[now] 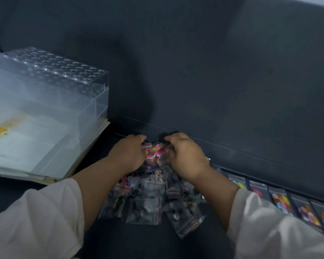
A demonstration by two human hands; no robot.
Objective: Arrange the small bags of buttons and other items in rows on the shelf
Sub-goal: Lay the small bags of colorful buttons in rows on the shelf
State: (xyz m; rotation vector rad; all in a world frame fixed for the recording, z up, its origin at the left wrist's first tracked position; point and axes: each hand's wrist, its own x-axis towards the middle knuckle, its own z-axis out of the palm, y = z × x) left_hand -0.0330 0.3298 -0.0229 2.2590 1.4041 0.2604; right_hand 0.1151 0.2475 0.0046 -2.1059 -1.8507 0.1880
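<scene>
Status: the task is partly done. One row [281, 201] of bags lies side by side along the rear edge of the shelf [176, 245], running from centre right to the lower right edge of the frame. At least six bags can be counted in it. The far end of the row is cut off by the frame.

Remaining work is judged to be the larger share. An unsorted pile [148, 206] of bags sits in the lower centre of the frame, with the bags overlapping at mixed angles. No second row is visible.

Item in hand: the held bag [155, 152] is at the centre of the frame, at the far side of the pile. It is small and made of clear plastic, and it contains pink, red and yellow buttons. The bags in the row hold similar bright contents. Most of the pile looks dark, and its contents cannot be made out.

Hands: the left hand [127, 156] grips the left edge of the held bag with curled fingers. The right hand [187, 157] pinches the right edge in the same way. A dark shape at the right fingertips cannot be identified. Both forearms emerge from white sleeves [36, 221].

Surroundings: a dark back panel [213, 71] fills the upper frame. At the upper left, a clear plastic box [64, 94] with a perforated top rests on a stack of papers [36, 146], well apart from the row.
</scene>
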